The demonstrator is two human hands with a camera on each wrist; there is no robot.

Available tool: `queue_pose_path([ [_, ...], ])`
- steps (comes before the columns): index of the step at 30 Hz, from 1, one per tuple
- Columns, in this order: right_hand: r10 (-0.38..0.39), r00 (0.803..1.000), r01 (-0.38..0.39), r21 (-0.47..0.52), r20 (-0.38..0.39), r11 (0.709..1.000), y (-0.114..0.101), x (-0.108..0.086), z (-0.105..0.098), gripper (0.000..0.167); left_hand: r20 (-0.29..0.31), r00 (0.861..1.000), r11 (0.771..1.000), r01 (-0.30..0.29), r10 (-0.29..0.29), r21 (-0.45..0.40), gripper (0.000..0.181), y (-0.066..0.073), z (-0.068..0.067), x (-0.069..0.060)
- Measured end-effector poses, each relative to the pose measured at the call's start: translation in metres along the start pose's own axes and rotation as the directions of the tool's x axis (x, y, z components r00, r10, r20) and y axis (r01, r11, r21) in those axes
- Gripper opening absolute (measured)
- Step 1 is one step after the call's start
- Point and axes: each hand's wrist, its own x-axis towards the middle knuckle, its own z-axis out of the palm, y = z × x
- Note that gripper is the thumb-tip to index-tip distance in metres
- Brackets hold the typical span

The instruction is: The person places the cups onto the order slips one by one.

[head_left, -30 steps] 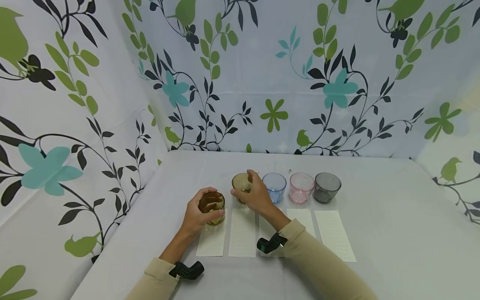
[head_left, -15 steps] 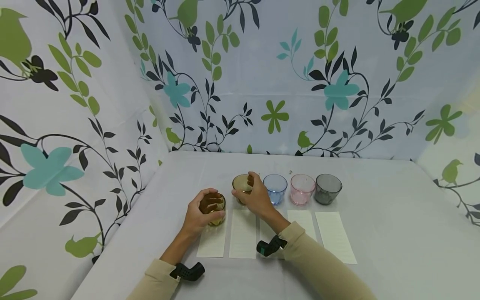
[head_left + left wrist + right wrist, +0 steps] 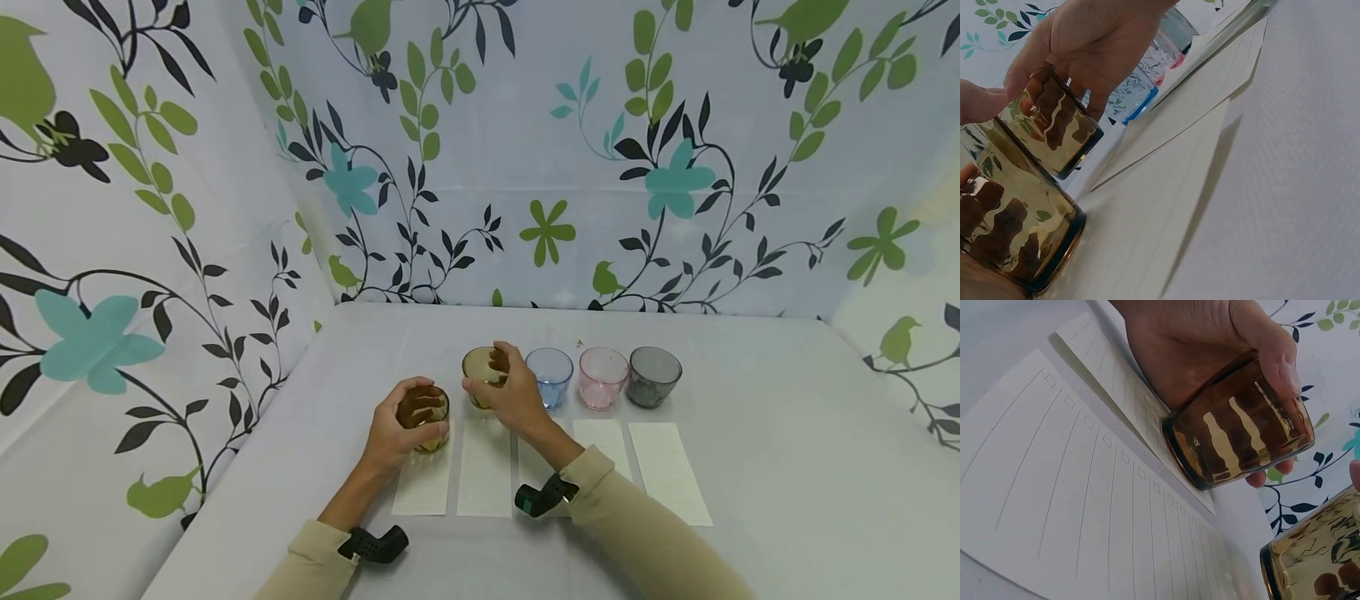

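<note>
My left hand (image 3: 392, 427) holds a brown amber glass (image 3: 1235, 434) at the far end of the leftmost paper strip (image 3: 422, 492); its fingers show through the tinted wall in the head view. A second, yellowish amber glass (image 3: 478, 363) sits just beyond, to the right, with my right hand (image 3: 519, 398) curled round its side, thumb near, fingers over the far edge. In the left wrist view the left hand's glass (image 3: 1029, 219) appears in front of the right hand's glass (image 3: 1063, 134). Both glasses look upright.
To the right stand a blue glass (image 3: 551, 379), a pink glass (image 3: 602, 379) and a grey glass (image 3: 655, 379) in a row. Several lined paper strips lie before them, such as the rightmost strip (image 3: 671, 475). A patterned curtain (image 3: 465, 167) borders the white table (image 3: 780, 417).
</note>
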Motion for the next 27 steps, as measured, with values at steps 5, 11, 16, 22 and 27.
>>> queue_pose_path([
  [5,-0.021,1.000,0.021,0.013,-0.001,1.000,-0.003,-0.004,-0.004,0.081,0.001,1.000,1.000,0.005,-0.005,-0.002,0.064,0.001,0.000,0.000],
  [11,-0.044,0.999,0.043,0.068,0.017,0.997,-0.007,-0.010,-0.008,0.079,0.011,1.000,1.000,-0.009,0.009,-0.016,0.064,0.001,0.000,0.000],
  [16,-0.062,0.997,0.059,0.086,0.035,0.995,-0.010,-0.015,-0.010,0.077,0.004,1.000,1.000,-0.013,0.013,0.000,0.063,0.000,-0.001,0.001],
  [22,-0.075,0.996,0.070,0.097,0.051,0.993,-0.010,-0.022,-0.010,0.074,0.007,1.000,1.000,-0.013,0.013,-0.006,0.063,0.001,-0.001,0.000],
  [27,-0.061,0.995,0.051,0.126,0.077,0.991,-0.007,-0.027,-0.009,0.073,0.007,1.000,1.000,-0.009,0.009,-0.002,0.063,0.000,0.000,0.000],
])
